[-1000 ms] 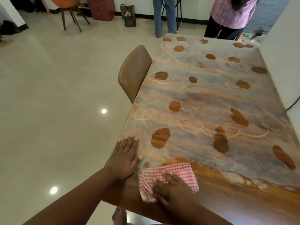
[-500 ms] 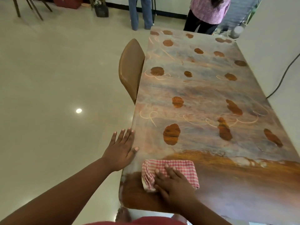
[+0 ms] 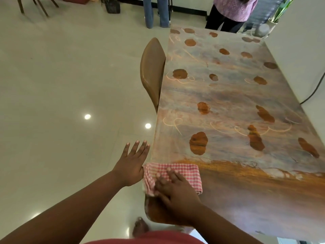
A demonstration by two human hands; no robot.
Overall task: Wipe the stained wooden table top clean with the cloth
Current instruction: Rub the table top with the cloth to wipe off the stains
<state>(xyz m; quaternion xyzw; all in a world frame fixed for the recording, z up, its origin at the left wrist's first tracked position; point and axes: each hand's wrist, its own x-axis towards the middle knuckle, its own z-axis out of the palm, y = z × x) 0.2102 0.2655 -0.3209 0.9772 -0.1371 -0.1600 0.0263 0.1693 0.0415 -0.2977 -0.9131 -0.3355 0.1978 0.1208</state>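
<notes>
Pressing my right hand (image 3: 175, 189) flat, fingers relaxed, I hold the checked cloth (image 3: 177, 175) down on the desk (image 3: 246, 95) at its near left corner. My left hand (image 3: 131, 164), released and spread, sits just left of the cloth, off the desk's edge.

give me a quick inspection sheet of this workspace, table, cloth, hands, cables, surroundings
surface: wooden table top mostly covered in a greyish film with brown blotches; near strip looks clean
job's things: red checked cloth folded at the near left corner
clutter: nothing seen on the table
hands: right hand presses flat on the cloth; left hand open, fingers spread, off the table edge, beside the cloth
cables: dark cable along the right wall
surroundings: brown chair at the left edge; two people standing at the far end
</notes>
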